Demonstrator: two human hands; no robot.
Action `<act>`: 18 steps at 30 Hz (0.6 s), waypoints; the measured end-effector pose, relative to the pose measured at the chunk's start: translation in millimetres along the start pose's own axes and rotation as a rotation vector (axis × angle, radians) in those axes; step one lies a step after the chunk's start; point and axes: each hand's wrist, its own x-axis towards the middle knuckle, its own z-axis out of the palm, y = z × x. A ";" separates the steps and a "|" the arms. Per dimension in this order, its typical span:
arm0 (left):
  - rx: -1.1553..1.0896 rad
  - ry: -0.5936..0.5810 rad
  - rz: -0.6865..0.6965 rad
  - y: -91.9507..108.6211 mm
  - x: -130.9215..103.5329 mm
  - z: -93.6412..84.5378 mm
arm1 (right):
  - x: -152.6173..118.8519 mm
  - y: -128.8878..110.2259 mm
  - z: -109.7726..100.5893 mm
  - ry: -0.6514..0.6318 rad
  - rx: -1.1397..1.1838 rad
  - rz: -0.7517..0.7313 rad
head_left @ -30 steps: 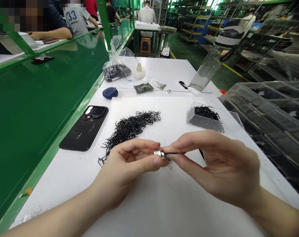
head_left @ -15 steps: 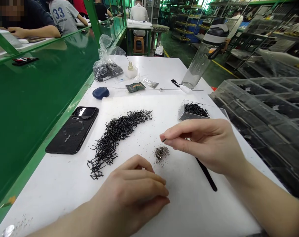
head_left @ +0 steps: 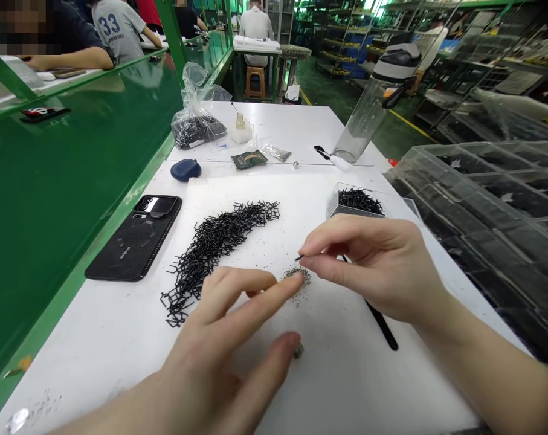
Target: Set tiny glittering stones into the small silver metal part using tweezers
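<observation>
Right hand (head_left: 382, 269): thumb and forefinger pinched on thin black pin (head_left: 299, 258), tip just above small heap of tiny metal beads (head_left: 298, 277). Left hand (head_left: 228, 338): grip open, forefinger extended, tip touching bead heap; thumb beside small silver cylinder (head_left: 298, 350) on white bench (head_left: 119, 338). Black stick (head_left: 382, 326) lying under right hand. Pile of black wire clips (head_left: 214, 241) left of heap. Clear box of clips (head_left: 353, 202) behind right hand. Black phone (head_left: 135, 237) near bench's left edge.

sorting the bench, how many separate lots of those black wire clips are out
3: a loose pile on the white table ahead of the left hand, a clear box beyond the right hand, a plastic bag farther back.
</observation>
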 end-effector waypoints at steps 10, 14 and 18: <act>-0.115 0.014 -0.015 -1.2 1.8 -2.5 | 0.4 0.2 2.0 0.009 0.006 -0.021; -0.143 0.025 -0.046 -4.7 -2.0 -2.9 | -0.3 0.7 2.1 0.002 0.010 -0.026; -0.208 0.048 -0.073 -10.0 -7.4 0.0 | 0.2 0.8 1.4 0.008 0.005 -0.041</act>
